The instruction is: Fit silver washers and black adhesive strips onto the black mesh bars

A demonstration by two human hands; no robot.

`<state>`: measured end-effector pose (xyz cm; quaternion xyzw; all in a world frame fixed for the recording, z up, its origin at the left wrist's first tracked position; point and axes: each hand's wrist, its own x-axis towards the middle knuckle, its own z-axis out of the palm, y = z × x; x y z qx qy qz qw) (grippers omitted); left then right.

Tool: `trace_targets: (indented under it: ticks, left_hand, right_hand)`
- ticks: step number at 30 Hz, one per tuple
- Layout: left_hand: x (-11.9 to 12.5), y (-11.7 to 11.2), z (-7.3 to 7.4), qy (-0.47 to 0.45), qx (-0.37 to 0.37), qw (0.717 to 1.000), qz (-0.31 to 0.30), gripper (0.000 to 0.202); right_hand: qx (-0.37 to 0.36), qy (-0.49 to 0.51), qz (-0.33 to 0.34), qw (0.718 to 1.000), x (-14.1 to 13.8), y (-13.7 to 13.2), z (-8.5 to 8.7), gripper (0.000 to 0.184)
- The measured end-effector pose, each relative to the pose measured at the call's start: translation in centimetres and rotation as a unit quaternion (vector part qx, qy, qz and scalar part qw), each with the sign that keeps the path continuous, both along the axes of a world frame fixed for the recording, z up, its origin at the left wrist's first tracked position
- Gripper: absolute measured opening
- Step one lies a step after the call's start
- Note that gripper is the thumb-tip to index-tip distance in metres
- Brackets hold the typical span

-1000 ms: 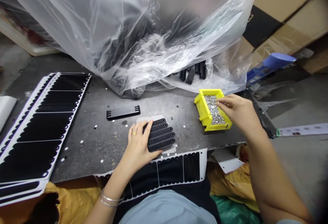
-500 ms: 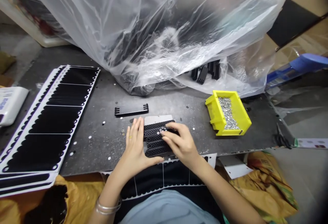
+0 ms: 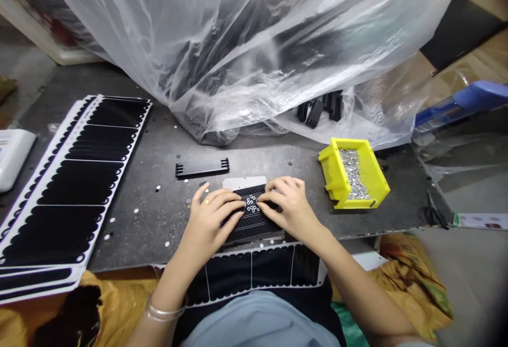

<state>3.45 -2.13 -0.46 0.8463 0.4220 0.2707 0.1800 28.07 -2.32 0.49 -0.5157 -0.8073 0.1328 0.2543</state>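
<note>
Several small silvery ring-shaped pieces (image 3: 251,203), like nuts, lie in a cluster on a block of black textured strips (image 3: 254,222). These strips rest side by side on a pale flat plate (image 3: 244,182) near the table's front edge. From the left, my left hand (image 3: 214,215) reaches over the strips, its thumb and fingertips drawn together beside the rings. Opposite it, my right hand (image 3: 291,204) has thumb and forefinger pinched at the cluster's right side. Anything between either hand's fingertips is too small to make out.
A yellow bin (image 3: 377,177) of small silvery pieces stands to the right. Behind the strips lies a black slotted part (image 3: 202,167). Black scalloped sheets (image 3: 83,177) cover the left. Plastic film (image 3: 246,72) hangs at the back; scissors (image 3: 436,215) lie far right.
My left hand has moved from the strips' left edge onto them, its fingers curling toward the rings. My right hand has shifted slightly right, and the rings show more plainly.
</note>
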Motion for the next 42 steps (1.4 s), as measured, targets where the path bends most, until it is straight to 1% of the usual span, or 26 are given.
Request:
trace_targets:
  ticks: [1, 2, 5, 7, 9, 12, 15, 19, 21, 23, 25, 27, 29, 31, 33, 35, 37, 40, 42]
  left_hand:
    - [0.2, 0.4, 0.2, 0.001, 0.018, 1.000, -0.012, 0.016]
    - [0.5, 0.8, 0.4, 0.000, 0.031, 0.999, -0.021, 0.014]
    - [0.9, 1.4, 0.7, 0.001, 0.053, 0.998, -0.040, 0.013]
    - [0.6, 1.6, 0.8, 0.002, 0.063, 0.997, -0.047, 0.013]
    - [0.0, 1.7, 0.9, 0.007, 0.084, 0.996, -0.032, 0.011]
    - [-1.5, 1.9, 0.9, 0.039, 0.124, 0.991, 0.015, 0.009]
    - [-2.4, 1.9, 0.8, 0.074, 0.147, 0.986, 0.027, 0.010]
    - [-2.3, 1.5, 0.3, 0.084, 0.165, 0.982, 0.026, 0.011]
    - [-1.9, 1.3, 0.1, 0.076, 0.159, 0.984, 0.036, 0.010]
    - [-1.6, 1.2, -0.1, 0.069, 0.146, 0.986, 0.049, 0.010]
    - [-1.4, 1.0, -0.1, 0.068, 0.138, 0.986, 0.061, 0.009]
    - [-1.4, 0.8, -0.1, 0.072, 0.142, 0.985, 0.070, 0.010]
    - [-1.3, 0.6, -0.3, 0.075, 0.150, 0.983, 0.075, 0.013]
    - [-1.3, 0.3, -0.6, 0.068, 0.159, 0.982, 0.072, 0.017]
    - [-1.5, -0.1, -1.2, 0.050, 0.168, 0.983, 0.059, 0.023]
    - [-1.6, -0.5, -1.8, 0.033, 0.171, 0.984, 0.043, 0.030]
    - [-1.8, -0.9, -2.3, 0.019, 0.155, 0.987, 0.039, 0.038]
    - [-2.0, -1.3, -2.7, -0.020, 0.095, 0.994, 0.048, 0.044]
    - [-2.1, -1.3, -2.7, -0.048, 0.056, 0.996, 0.052, 0.045]
  right_hand:
    - [0.009, -0.008, 0.009, 1.000, 0.1, 0.3, 0.2, 0.011]
    - [0.022, -0.014, 0.009, 1.000, 0.2, 0.6, 0.2, 0.011]
    - [0.082, -0.051, -0.012, 0.995, 0.8, 1.5, 0.0, 0.012]
    - [0.127, -0.085, -0.007, 0.988, 1.4, 1.9, -0.2, 0.011]
    - [0.161, -0.120, 0.023, 0.979, 2.0, 2.1, -0.2, 0.009]
    - [0.203, -0.166, 0.061, 0.963, 2.8, 2.1, -0.2, 0.010]
    - [0.221, -0.171, 0.079, 0.957, 3.4, 2.0, -0.1, 0.010]
    - [0.209, -0.151, 0.088, 0.962, 2.9, 2.0, 0.0, 0.011]
    - [0.176, -0.125, 0.085, 0.973, 2.0, 2.0, 0.1, 0.012]
    - [0.139, -0.106, 0.100, 0.980, 0.9, 2.1, 0.3, 0.013]
    - [0.112, -0.106, 0.124, 0.980, 0.1, 2.4, 0.5, 0.013]
    - [0.105, -0.117, 0.133, 0.979, -0.1, 2.5, 0.8, 0.014]
    - [0.120, -0.134, 0.116, 0.977, 0.5, 2.3, 0.9, 0.015]
    - [0.157, -0.160, 0.086, 0.971, 1.3, 1.8, 0.9, 0.015]
    - [0.194, -0.187, 0.073, 0.960, 2.0, 1.0, 0.8, 0.013]
    - [0.217, -0.209, 0.085, 0.950, 2.4, 0.2, 0.6, 0.013]
    - [0.233, -0.229, 0.102, 0.940, 2.6, -0.4, 0.4, 0.016]
    - [0.260, -0.262, 0.124, 0.921, 3.2, -0.5, 0.6, 0.023]
    - [0.263, -0.280, 0.154, 0.910, 3.9, -0.2, 0.9, 0.027]
